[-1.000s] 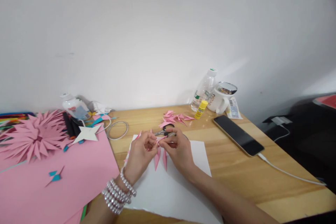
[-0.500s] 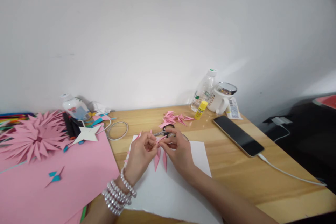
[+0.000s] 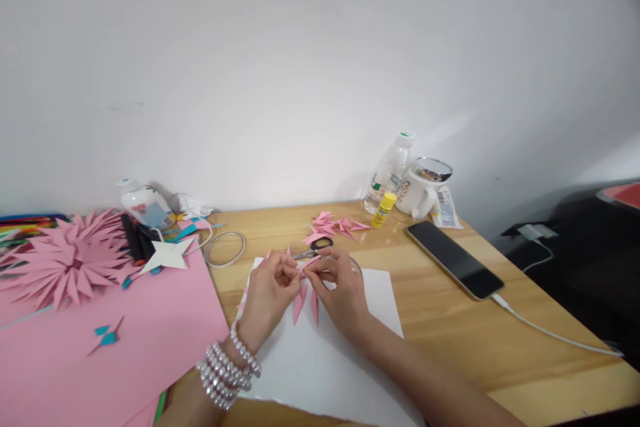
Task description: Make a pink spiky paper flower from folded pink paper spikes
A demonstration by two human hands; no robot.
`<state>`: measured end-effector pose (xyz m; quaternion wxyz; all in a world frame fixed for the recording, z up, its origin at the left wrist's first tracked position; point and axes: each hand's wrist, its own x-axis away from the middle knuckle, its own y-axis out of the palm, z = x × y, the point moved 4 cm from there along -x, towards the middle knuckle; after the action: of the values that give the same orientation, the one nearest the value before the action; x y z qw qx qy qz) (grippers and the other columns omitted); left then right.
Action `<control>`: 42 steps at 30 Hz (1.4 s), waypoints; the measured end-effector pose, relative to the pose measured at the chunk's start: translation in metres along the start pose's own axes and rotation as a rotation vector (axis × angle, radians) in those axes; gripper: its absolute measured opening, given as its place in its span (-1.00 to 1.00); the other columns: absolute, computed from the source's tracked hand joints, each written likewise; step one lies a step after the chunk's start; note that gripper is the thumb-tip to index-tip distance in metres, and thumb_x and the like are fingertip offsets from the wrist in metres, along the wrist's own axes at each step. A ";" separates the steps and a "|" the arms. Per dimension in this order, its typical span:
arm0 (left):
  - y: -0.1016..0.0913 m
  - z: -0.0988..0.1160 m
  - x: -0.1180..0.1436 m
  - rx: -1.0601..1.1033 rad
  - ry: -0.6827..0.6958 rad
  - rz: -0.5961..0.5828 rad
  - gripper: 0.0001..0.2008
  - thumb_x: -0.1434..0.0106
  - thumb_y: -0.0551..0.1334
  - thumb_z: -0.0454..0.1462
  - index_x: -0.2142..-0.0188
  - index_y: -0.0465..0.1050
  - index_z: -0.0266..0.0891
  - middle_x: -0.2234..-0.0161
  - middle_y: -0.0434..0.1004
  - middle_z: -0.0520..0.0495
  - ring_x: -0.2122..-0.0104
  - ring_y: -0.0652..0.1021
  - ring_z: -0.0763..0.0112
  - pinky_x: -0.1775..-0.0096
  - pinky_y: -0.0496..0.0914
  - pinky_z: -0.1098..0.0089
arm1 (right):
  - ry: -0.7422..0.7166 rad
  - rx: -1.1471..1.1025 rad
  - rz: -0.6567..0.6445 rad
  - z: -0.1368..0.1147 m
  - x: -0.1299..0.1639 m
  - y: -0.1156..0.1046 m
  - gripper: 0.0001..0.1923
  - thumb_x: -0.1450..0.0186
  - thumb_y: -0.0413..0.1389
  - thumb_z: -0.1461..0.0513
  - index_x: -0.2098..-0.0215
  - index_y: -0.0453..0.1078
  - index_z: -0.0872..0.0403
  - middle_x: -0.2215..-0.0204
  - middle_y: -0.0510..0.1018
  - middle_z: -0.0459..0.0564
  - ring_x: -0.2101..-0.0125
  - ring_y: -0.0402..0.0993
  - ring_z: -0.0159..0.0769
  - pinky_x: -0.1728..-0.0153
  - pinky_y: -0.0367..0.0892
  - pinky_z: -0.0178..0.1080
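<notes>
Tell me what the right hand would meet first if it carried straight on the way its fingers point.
The right hand points left toward the left hand; both pinch the pink paper piece between them. Straight on, it would likely meet the left fingers first, though depth is unclear.

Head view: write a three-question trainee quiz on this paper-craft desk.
1. True or false: both hands pinch the pink paper spikes over the white sheet.
2. What lies nearest the mug? A scissors B yellow glue stick C tape ring
3. Which wrist wears the pearl bracelets?
Key: 1 true. 2 B. 3 the left hand; the right hand has a bare wrist.
</notes>
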<state>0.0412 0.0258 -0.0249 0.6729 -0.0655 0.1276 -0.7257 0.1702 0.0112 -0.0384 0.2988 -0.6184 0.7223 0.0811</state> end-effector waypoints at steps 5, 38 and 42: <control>-0.001 -0.001 0.000 -0.030 0.009 0.015 -0.89 0.03 0.20 -0.36 0.46 0.27 -0.24 0.60 0.42 0.06 0.58 0.47 0.45 0.50 0.35 0.45 | -0.080 0.089 -0.010 0.000 0.002 0.000 -0.79 -0.19 0.05 0.29 0.21 0.14 0.06 0.44 0.53 -0.05 0.47 0.53 -0.35 0.45 0.50 -0.31; 0.001 0.002 0.000 0.105 -0.074 -0.060 -0.85 0.04 0.22 -0.33 0.45 0.24 -0.24 0.60 0.43 0.08 0.54 0.47 0.45 0.44 0.35 0.45 | -0.122 0.122 -0.016 0.004 0.004 0.004 -0.85 -0.19 0.00 0.32 0.32 0.07 0.04 0.44 0.45 0.01 0.47 0.51 -0.30 0.52 0.48 -0.28; 0.001 0.004 0.000 0.120 -0.069 -0.063 -0.84 0.05 0.23 -0.33 0.45 0.25 -0.24 0.60 0.43 0.08 0.55 0.46 0.46 0.44 0.35 0.45 | -0.088 0.100 -0.016 0.006 0.004 0.004 -0.84 -0.20 0.00 0.30 0.32 0.06 0.04 0.43 0.45 0.01 0.45 0.51 -0.29 0.48 0.48 -0.26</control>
<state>0.0429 0.0256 -0.0212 0.6564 -0.0538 0.0586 -0.7502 0.1683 0.0114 -0.0466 0.3613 -0.6043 0.7067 0.0698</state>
